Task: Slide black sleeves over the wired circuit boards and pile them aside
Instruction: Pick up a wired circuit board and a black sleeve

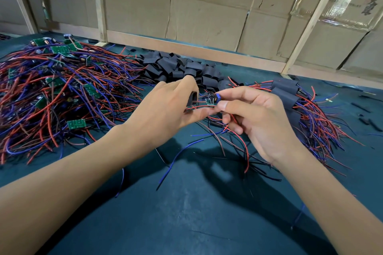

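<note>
My left hand (172, 105) grips a black sleeve (193, 98) with its open end facing right. Just to the right of it, my right hand (255, 114) pinches a small green circuit board (211, 100) with a blue part and red and blue wires trailing down. The board's left end sits a little short of the sleeve's mouth. A heap of loose black sleeves (176, 66) lies behind my hands. Bare wired boards (56, 89) are piled at the left, and sleeved boards (290, 97) are piled at the right.
The work surface is a dark teal mat (196, 203). Loose wire ends (180, 157) lie under my hands. Small black scraps (366, 120) sit at the far right. A wooden rail and cardboard walls (207, 16) close the back.
</note>
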The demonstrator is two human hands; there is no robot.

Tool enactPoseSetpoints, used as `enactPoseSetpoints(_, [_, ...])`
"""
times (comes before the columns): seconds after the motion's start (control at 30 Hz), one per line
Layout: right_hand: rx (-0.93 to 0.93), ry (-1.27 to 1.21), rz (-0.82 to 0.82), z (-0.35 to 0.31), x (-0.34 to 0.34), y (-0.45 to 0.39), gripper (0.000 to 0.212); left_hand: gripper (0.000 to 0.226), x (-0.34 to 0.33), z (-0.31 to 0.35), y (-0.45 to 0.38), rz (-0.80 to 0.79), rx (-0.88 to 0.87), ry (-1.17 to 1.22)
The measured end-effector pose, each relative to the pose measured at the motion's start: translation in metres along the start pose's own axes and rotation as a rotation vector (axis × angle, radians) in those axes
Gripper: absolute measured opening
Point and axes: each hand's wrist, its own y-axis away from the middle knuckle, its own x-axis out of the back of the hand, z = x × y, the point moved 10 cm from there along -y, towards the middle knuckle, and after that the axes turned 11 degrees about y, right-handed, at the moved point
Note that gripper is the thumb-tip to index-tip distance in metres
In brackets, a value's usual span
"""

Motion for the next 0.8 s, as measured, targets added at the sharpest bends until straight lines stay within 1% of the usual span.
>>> enactPoseSetpoints(0.27, [0.010, 0.020, -0.047, 0.000, -0.009, 0.002, 0.019, 0.037, -0.007, 0.011, 0.000, -0.031, -0.069, -0.108])
enactPoseSetpoints(0.43, [-0.016, 0.074, -0.086, 0.001, -0.013, 0.004, 0.019, 0.028, -0.007, 0.007, 0.001, -0.027, -0.051, -0.107])
enactPoseSetpoints(0.67, [-0.141, -0.050, -0.136, 0.012, -0.021, 0.006, 0.018, 0.029, -0.003, 0.011, 0.002, -0.003, -0.068, -0.092])
enactPoseSetpoints(0.8, [-0.187, -0.088, -0.143, 0.016, -0.020, 0.006, 0.019, 0.032, -0.010, -0.001, 0.003, -0.026, -0.005, -0.101])
